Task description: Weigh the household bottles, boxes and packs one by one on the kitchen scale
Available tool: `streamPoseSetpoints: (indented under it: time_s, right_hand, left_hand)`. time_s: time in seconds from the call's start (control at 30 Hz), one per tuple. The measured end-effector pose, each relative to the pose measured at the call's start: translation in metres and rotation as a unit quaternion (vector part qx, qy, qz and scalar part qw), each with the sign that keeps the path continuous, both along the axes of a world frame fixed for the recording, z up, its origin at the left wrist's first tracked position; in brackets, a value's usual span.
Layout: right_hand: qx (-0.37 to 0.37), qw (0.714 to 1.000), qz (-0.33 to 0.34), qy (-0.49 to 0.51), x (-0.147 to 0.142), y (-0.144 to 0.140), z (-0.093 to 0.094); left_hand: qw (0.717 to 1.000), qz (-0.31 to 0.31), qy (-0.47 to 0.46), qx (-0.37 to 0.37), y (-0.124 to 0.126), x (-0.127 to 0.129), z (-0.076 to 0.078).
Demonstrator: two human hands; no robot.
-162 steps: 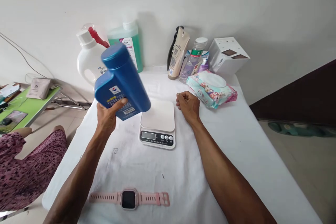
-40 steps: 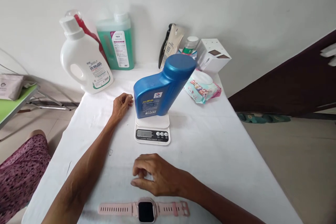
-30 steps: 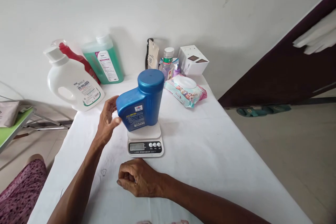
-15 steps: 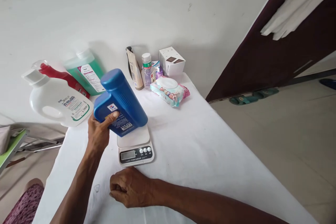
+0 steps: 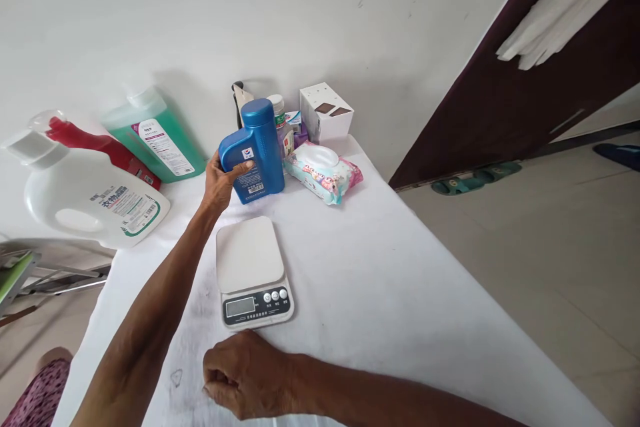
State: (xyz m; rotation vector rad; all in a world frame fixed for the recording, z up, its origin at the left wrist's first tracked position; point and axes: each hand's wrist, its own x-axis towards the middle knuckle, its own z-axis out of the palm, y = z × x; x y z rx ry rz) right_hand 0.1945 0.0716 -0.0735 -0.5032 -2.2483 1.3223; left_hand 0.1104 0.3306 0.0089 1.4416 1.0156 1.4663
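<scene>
My left hand is wrapped round the lower left side of a blue bottle, thumb across its label. The bottle is upright behind the scale, in front of the tube and the small bottle; whether its base touches the cloth I cannot tell. Nearer to me lies a white kitchen scale with a bare platform and a dark, blank-looking display. Just below the scale's front edge my right hand rests on the white cloth, fingers curled into a fist, with nothing visible in it.
On the left stand a white detergent jug, a red bottle and a green liquid bottle. Behind and right of the blue bottle are a small bottle, a white box and a wipes pack. The table's right edge slants toward me.
My left hand has carried the blue bottle from over the scale back toward the wall, and the bottle has gone from tilted to upright. My right hand stays in a fist near the scale.
</scene>
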Motion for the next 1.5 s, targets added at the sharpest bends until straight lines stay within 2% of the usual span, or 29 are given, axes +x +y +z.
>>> streamPoseSetpoints:
  time_s: [0.2, 0.4, 0.5, 0.57, 0.63, 0.7, 0.8, 0.87, 0.9, 0.93, 1.07, 1.17, 1.27, 1.37, 1.5]
  right_hand:
    - [-0.014, 1.000, -0.004, 0.011, 0.003, 0.001, 0.006]
    - [-0.039, 0.999, -0.003, 0.020, 0.004, -0.001, 0.007]
    - [-0.052, 0.999, -0.005, 0.012, 0.005, -0.002, 0.009]
    - [-0.062, 0.998, -0.006, 0.002, 0.006, -0.003, 0.010]
    - [-0.068, 0.998, -0.010, 0.004, 0.006, -0.003, 0.010]
    - [-0.068, 0.997, -0.014, 0.016, 0.005, -0.004, 0.009]
    - [-0.064, 0.997, -0.017, 0.028, 0.003, -0.005, 0.007]
    - [-0.064, 0.997, -0.018, 0.027, 0.002, -0.005, 0.006]
    - [-0.066, 0.997, -0.018, 0.026, 0.002, -0.005, 0.006]
    - [-0.068, 0.997, -0.018, 0.026, 0.001, -0.005, 0.006]
    - [-0.081, 0.996, -0.015, 0.026, 0.002, -0.005, 0.006]
    - [-0.085, 0.996, -0.015, 0.031, 0.003, -0.005, 0.005]
    - [-0.088, 0.995, -0.017, 0.034, 0.003, -0.004, 0.004]
    - [-0.083, 0.996, -0.018, 0.037, 0.002, -0.004, 0.005]
    - [-0.079, 0.996, -0.023, 0.038, 0.002, -0.003, 0.005]
  left_hand:
    - [0.999, -0.035, -0.009, 0.013, 0.009, 0.014, -0.006]
    - [0.998, -0.036, 0.037, -0.021, 0.004, 0.010, -0.007]
    - [0.994, 0.048, 0.098, -0.015, -0.017, -0.002, -0.001]
    - [0.981, 0.136, 0.135, 0.044, -0.041, -0.017, 0.008]
    - [0.950, 0.225, 0.169, 0.133, -0.069, -0.038, 0.019]
    - [0.897, 0.339, 0.201, 0.199, -0.096, -0.066, 0.031]
    - [0.800, 0.518, 0.223, 0.205, -0.121, -0.120, 0.044]
    - [0.743, 0.606, 0.220, 0.179, -0.126, -0.157, 0.045]
    - [0.728, 0.632, 0.212, 0.164, -0.125, -0.174, 0.043]
    - [0.729, 0.638, 0.201, 0.145, -0.123, -0.190, 0.040]
    - [0.799, 0.579, 0.136, 0.091, -0.105, -0.234, 0.025]
    - [0.813, 0.571, 0.098, 0.058, -0.096, -0.247, 0.022]
    - [0.833, 0.544, 0.091, 0.040, -0.094, -0.247, 0.025]
    - [0.858, 0.508, 0.061, 0.057, -0.097, -0.235, 0.027]
    - [0.847, 0.526, 0.008, 0.075, -0.103, -0.217, 0.029]
